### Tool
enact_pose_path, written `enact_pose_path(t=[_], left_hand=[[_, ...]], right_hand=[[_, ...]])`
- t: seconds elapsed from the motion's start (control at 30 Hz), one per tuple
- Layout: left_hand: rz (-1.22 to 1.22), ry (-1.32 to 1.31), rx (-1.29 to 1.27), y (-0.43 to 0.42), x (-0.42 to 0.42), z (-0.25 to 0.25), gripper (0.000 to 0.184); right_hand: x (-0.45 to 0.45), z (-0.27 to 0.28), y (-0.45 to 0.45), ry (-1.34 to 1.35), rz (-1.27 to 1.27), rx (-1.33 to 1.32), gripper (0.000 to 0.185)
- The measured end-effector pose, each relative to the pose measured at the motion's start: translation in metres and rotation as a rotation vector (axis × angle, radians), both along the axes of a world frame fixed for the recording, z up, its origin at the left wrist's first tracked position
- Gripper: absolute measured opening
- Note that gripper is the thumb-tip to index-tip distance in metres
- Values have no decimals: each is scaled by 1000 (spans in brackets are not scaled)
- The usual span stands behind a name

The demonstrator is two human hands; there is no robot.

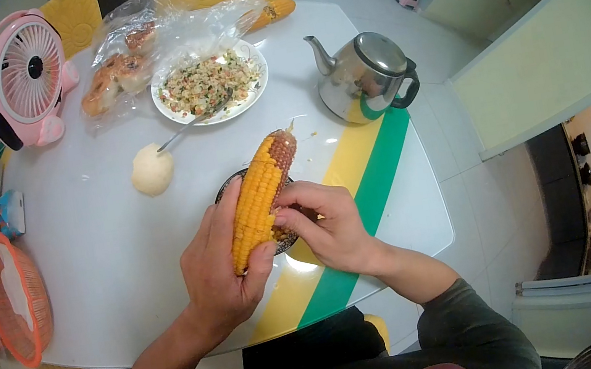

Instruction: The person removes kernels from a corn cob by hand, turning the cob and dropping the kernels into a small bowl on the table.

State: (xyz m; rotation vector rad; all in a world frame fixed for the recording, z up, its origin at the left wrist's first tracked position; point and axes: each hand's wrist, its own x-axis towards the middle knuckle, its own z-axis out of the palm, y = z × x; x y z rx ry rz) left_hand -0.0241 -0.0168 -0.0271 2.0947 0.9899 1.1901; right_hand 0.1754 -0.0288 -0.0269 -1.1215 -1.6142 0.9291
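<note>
My left hand [219, 262] is wrapped round the lower part of a corn cob [256, 206], which it holds tilted upward. Yellow kernels cover most of the cob, while a reddish-brown bare strip shows at its upper right. My right hand [329, 225] is closed against the cob's right side, thumb and fingers pinching at the kernels by the bare edge. Beneath the cob stands a dark patterned bowl [290, 241] with some loose kernels in it, mostly hidden by the cob and my hands.
Behind the bowl are a plate [260, 62] of fried rice with a spoon, a pale round bun [152, 170] and a plastic bag of bread [111, 82]. A metal kettle [360, 81] stands right. At left are a pink fan [24, 80] and an orange basket [38, 291].
</note>
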Motion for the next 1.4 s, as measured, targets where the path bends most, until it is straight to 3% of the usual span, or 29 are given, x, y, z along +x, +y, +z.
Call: enact_pose_path(t=[1.4], left_hand=[[-23, -90, -52, 1, 1, -2, 66]], right_hand=[[-1, 2, -1, 20, -13, -56, 16]])
